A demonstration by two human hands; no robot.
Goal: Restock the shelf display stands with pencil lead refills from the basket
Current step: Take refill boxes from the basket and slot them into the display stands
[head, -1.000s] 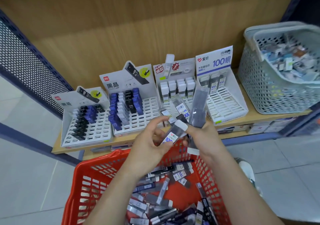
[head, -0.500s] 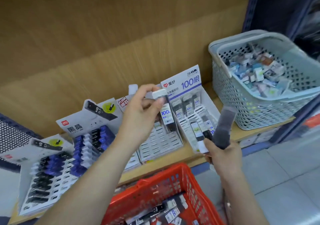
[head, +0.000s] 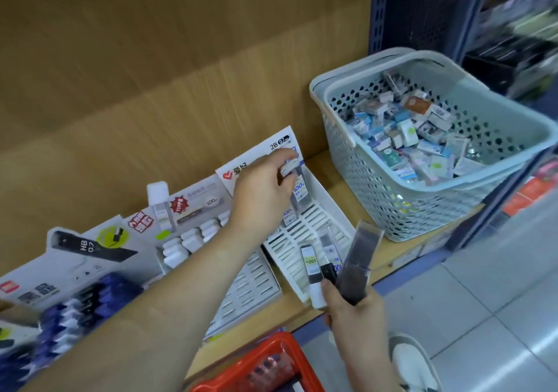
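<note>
1. The lead refill [head: 299,187] is a slim clear case with a white cap. It hangs cap-up over the back rows of the 2B display stand [head: 328,207], near the back edge of the shelf [head: 342,188]. Held upright like this, it looks lined up to drop into a slot.
2. The left hand [head: 262,194] pinches the refill at its cap, fingertips curled round it. The forearm stretches diagonally over the neighbouring stands, and the wrist dips toward the slots.
3. The right hand [head: 353,310] hangs just off the shelf's front edge, fingers wrapped round a fan of spare refills [head: 359,255] — pointing up, probably so the next one can be plucked off easily.
4. The red basket [head: 265,364] sits below the shelf's front edge — only its rim shows. A grey basket [head: 392,204] of small boxes fills the shelf's right end.
</note>
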